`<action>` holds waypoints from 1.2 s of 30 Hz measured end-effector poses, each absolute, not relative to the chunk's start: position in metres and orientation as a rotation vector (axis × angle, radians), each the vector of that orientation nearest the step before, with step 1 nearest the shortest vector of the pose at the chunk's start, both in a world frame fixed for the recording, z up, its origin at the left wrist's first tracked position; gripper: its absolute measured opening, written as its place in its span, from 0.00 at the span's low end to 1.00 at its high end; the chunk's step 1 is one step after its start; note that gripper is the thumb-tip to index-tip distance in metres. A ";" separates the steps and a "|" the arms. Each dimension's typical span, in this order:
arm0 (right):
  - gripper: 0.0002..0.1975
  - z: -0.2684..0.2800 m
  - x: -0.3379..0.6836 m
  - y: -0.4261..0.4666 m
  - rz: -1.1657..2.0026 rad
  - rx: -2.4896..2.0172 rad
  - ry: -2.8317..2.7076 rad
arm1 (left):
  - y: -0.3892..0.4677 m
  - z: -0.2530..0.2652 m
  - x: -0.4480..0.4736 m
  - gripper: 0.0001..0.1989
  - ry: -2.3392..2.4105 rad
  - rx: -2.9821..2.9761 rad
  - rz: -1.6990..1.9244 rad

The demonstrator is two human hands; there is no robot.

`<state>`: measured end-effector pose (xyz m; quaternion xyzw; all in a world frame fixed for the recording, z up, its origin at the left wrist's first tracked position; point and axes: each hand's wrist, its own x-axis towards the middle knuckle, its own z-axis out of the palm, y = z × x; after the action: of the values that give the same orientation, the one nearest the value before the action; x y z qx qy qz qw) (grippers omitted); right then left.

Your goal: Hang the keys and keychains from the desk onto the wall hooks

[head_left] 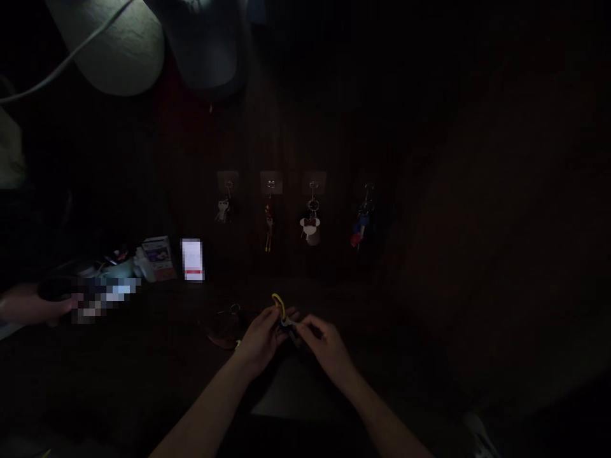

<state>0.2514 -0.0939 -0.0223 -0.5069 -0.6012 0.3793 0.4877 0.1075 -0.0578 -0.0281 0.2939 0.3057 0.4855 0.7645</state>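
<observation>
In dim light my left hand [261, 340] is closed around the base of a yellow cord loop [277, 300], which sticks up past the fingertips. A small silvery key [286, 321] hangs by the loop, between my two hands. My right hand [327, 346] pinches the key's other end between thumb and forefinger. Some darker pieces beneath the fingers are too dim to name. Left of my left wrist, a metal ring [235, 309] and a brownish strap-like thing [222, 342] lie on the dark surface.
Several key sets hang from wall hooks ahead, including plain keys [223, 210] and a white mouse-ear charm [310, 227]. A lit screen [192, 259] stands beside a small box [159, 257]. Another person's hand [35, 304] reaches in from the left. Caps [117, 51] hang above.
</observation>
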 end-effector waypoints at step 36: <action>0.11 -0.027 0.263 -0.089 0.725 -1.305 -1.426 | -0.035 -0.013 0.087 0.12 0.945 1.054 1.124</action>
<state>0.2632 -0.0891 -0.0272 -0.5426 -0.5930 0.3015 0.5128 0.0870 -0.0354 -0.0132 0.4582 0.4109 0.4884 0.6186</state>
